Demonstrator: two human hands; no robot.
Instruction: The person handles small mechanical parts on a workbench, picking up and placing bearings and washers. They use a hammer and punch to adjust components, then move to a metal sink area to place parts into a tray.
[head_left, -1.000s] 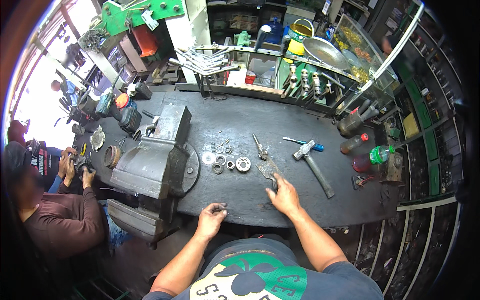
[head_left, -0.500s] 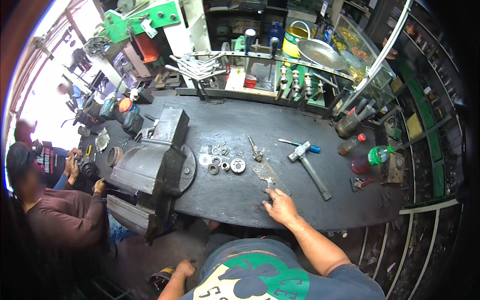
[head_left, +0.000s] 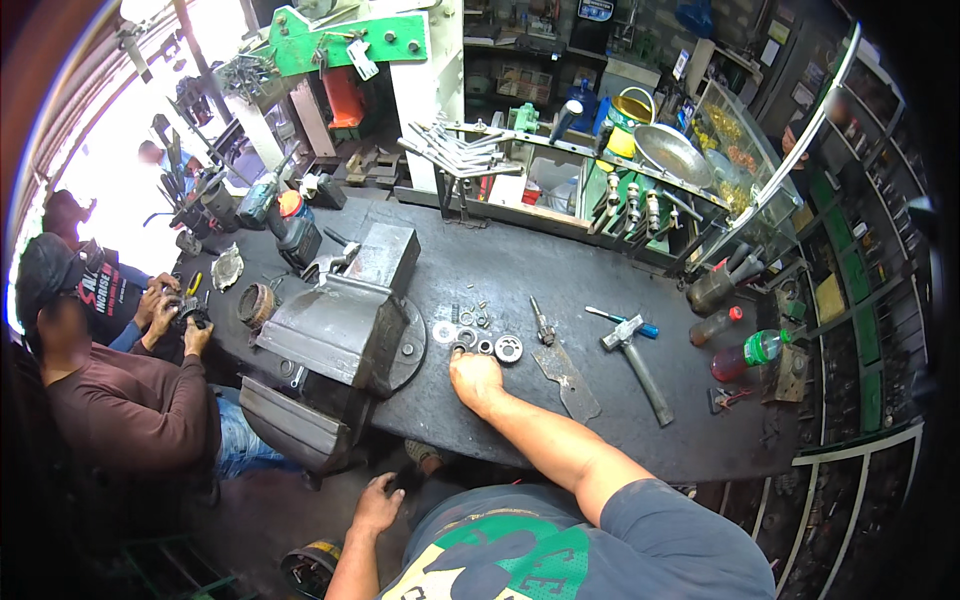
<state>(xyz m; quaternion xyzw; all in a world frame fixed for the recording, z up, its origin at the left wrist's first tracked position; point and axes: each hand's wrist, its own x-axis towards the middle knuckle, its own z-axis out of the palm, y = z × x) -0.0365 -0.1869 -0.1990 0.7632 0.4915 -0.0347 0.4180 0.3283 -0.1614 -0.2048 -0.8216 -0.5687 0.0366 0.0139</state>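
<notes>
My right hand (head_left: 476,380) reaches over the dark workbench, its fingers curled at a small dark metal ring (head_left: 459,347); the fingertips are partly hidden. Around it lie a flat washer (head_left: 444,331), a smaller ring (head_left: 486,347), a larger round bearing (head_left: 508,348) and several nuts. Right of these rest a metal shaft (head_left: 542,320) and a worn flat blade (head_left: 566,382). A hammer (head_left: 640,368) lies beyond, across a blue-handled screwdriver (head_left: 646,329). Below the bench edge hangs my left hand (head_left: 377,503), holding nothing, with its fingers apart.
A big bench vise (head_left: 335,325) stands left of the parts. Two people sit at the far left, hands on a dark round part (head_left: 194,312). Bottles (head_left: 745,355) stand on the right, with metal rods (head_left: 465,150) on the rack behind. A bucket (head_left: 312,568) sits low left.
My right hand has moved left from the flat blade to the small rings. My left hand has risen, its fingers now looser. The view has shifted.
</notes>
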